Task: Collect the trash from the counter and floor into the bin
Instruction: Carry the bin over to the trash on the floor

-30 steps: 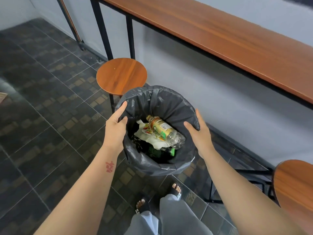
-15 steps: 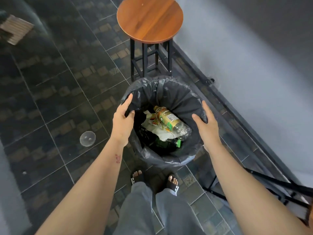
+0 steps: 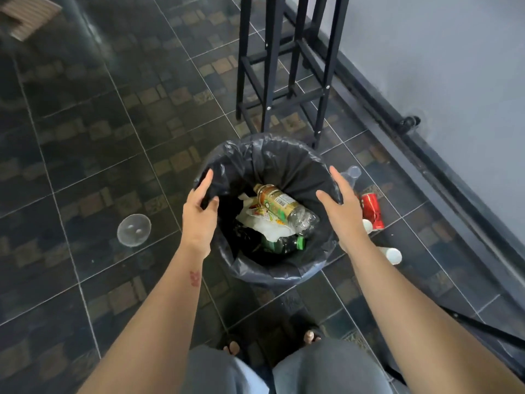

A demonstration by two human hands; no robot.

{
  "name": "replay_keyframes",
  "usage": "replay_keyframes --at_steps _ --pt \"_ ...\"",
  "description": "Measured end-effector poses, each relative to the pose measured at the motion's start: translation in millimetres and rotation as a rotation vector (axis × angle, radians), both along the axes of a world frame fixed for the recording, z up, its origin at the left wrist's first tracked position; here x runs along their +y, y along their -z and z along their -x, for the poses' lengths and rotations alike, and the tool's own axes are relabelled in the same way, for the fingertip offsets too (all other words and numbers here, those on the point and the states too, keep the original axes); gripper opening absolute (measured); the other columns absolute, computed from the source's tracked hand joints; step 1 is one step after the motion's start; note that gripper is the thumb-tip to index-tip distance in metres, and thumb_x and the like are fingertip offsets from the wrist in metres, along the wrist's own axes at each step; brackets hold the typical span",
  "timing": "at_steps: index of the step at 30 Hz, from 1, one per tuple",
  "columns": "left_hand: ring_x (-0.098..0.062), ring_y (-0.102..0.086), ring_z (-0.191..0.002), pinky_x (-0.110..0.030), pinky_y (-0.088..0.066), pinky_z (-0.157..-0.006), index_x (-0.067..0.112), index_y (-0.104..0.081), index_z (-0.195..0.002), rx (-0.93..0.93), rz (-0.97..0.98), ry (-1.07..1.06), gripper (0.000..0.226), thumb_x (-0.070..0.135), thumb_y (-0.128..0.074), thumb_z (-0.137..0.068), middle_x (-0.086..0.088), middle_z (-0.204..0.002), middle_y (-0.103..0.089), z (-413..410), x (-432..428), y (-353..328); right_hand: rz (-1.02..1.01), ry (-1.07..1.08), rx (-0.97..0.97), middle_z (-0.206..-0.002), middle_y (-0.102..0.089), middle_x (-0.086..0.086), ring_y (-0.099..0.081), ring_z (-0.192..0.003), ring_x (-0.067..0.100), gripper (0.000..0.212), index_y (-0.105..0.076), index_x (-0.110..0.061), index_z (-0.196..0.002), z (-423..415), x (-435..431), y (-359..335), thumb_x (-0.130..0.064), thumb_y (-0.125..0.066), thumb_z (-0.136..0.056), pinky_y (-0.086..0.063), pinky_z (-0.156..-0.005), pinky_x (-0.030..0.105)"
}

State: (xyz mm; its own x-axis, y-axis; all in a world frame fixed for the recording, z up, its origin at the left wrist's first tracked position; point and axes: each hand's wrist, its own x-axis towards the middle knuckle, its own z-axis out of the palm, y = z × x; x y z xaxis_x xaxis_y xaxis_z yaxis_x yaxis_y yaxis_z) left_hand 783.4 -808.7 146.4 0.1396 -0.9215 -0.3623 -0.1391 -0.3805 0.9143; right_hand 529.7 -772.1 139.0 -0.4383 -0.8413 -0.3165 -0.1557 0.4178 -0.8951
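Note:
A bin lined with a black bag (image 3: 284,155) stands low over the dark tiled floor in front of my feet. Inside lie a plastic bottle (image 3: 284,206) with a yellow-green label, white crumpled paper (image 3: 270,228) and a green item. My left hand (image 3: 199,214) grips the left rim, thumb inside and fingers outside. My right hand (image 3: 345,211) presses against the right rim with its fingers spread. On the floor to the right lie a red can (image 3: 370,210), a clear cup (image 3: 352,173) and two white cups (image 3: 393,255). A clear plastic lid (image 3: 133,230) lies to the left.
The black metal legs of a stool (image 3: 284,66) stand just behind the bin. A grey wall (image 3: 454,81) with a black rail along its foot runs down the right side. A brown mat (image 3: 28,15) lies at the far upper left.
The bin has come down beside the stool with both hands still on its rim. My view has tilted downward, so the counter and stool seat have gone and the floor trash shows.

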Motion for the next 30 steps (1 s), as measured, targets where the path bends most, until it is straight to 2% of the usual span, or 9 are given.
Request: replay_keyframes --at_steps 2,6,10,17,20,23,26,28,30 --pt "-0.006 -0.041 -0.133 -0.033 -0.028 -0.119 0.036 -0.052 -0.143 -0.004 0.034 -0.034 0.056 0.000 -0.049 -0.101 0.010 -0.141 -0.046 -12.2 -8.8 37.9 0.041 -0.034 -0.002 -0.141 -0.045 -0.023 -0.038 -0.130 -0.004 0.056 -0.046 -0.041 -0.139 -10.4 -18.1 37.4 -0.020 -0.065 -0.091 -0.030 -0.110 0.022" --pt "-0.015 -0.038 -0.141 -0.043 -0.032 -0.118 0.041 -0.054 -0.140 -0.008 0.096 -0.094 0.053 0.005 -0.052 -0.101 0.002 -0.150 -0.042 -36.2 -31.4 109.2 0.131 -0.106 0.007 -0.143 -0.047 -0.017 -0.040 -0.132 -0.001 0.055 -0.047 -0.033 -0.141 -29.8 -53.3 104.0 -0.016 -0.064 -0.091 -0.030 -0.111 0.020" --pt "-0.012 -0.039 -0.139 -0.041 -0.034 -0.117 0.043 -0.053 -0.139 -0.003 0.159 -0.123 0.050 0.011 -0.054 -0.101 0.003 -0.152 -0.042 -51.4 -55.2 160.0 0.178 -0.131 0.020 -0.142 -0.049 -0.018 -0.042 -0.132 0.001 0.053 -0.050 -0.036 -0.138 -42.7 -83.9 153.2 -0.017 -0.064 -0.090 -0.031 -0.114 0.028" --pt "-0.012 -0.049 -0.130 -0.036 -0.039 -0.113 0.031 -0.051 -0.144 -0.053 0.271 -0.108 0.049 0.011 -0.055 -0.100 0.005 -0.137 -0.050 -50.7 -90.7 207.2 0.211 -0.184 0.106 -0.149 -0.041 -0.016 -0.036 -0.136 0.003 0.061 -0.041 -0.035 -0.145 -40.5 -111.9 201.8 -0.025 -0.065 -0.090 -0.028 -0.109 0.021" --pt "-0.016 -0.045 -0.133 -0.031 -0.035 -0.114 0.029 -0.048 -0.147 -0.179 0.263 -0.062 0.050 0.013 -0.055 -0.100 -0.004 -0.142 -0.046 -50.2 -93.4 219.2 0.176 -0.235 0.201 -0.155 -0.032 -0.013 -0.029 -0.142 0.006 0.068 -0.031 -0.033 -0.150 -37.7 -112.5 213.7 -0.027 -0.064 -0.091 -0.026 -0.114 0.027" --pt "-0.020 -0.040 -0.137 -0.027 -0.031 -0.111 0.031 -0.043 -0.149 -0.315 0.238 -0.019 0.052 0.020 -0.056 -0.100 -0.007 -0.148 -0.041 -53.1 -98.7 223.4 0.125 -0.316 0.354 -0.162 -0.013 -0.010 -0.019 -0.147 0.011 0.074 -0.020 -0.034 -0.152 -38.2 -112.3 217.4 -0.034 -0.062 -0.091 -0.026 -0.115 0.037" --pt "-0.026 -0.031 -0.144 -0.034 -0.026 -0.115 0.030 -0.038 -0.152 -0.491 0.194 0.046 0.056 0.025 -0.056 -0.100 -0.009 -0.157 -0.029 -59.1 -102.9 224.5 0.085 -0.429 0.511 -0.162 0.004 -0.016 -0.027 -0.145 0.015 0.076 -0.010 -0.033 -0.154 -40.8 -107.9 220.1 -0.042 -0.056 -0.094 -0.036 -0.109 0.045" --pt "-0.027 -0.021 -0.149 -0.037 -0.022 -0.118 0.030 -0.035 -0.154 -0.604 0.178 0.086 0.057 0.028 -0.055 -0.100 -0.008 -0.164 -0.014 -61.9 -102.5 225.7 0.078 -0.465 0.595 -0.162 0.008 -0.017 -0.032 -0.143 0.017 0.074 -0.009 -0.031 -0.155 -40.2 -105.5 220.6 -0.047 -0.051 -0.095 -0.038 -0.108 0.047" --pt "-0.027 -0.007 -0.153 -0.048 -0.013 -0.122 0.029 -0.034 -0.154 -0.807 0.194 0.134 0.057 0.034 -0.053 -0.100 -0.008 -0.167 0.000 -61.3 -101.8 225.7 0.070 -0.488 0.708 -0.163 0.007 -0.011 -0.018 -0.148 0.019 0.072 -0.010 -0.027 -0.155 -38.9 -104.5 220.9 -0.049 -0.045 -0.097 -0.032 -0.113 0.047"
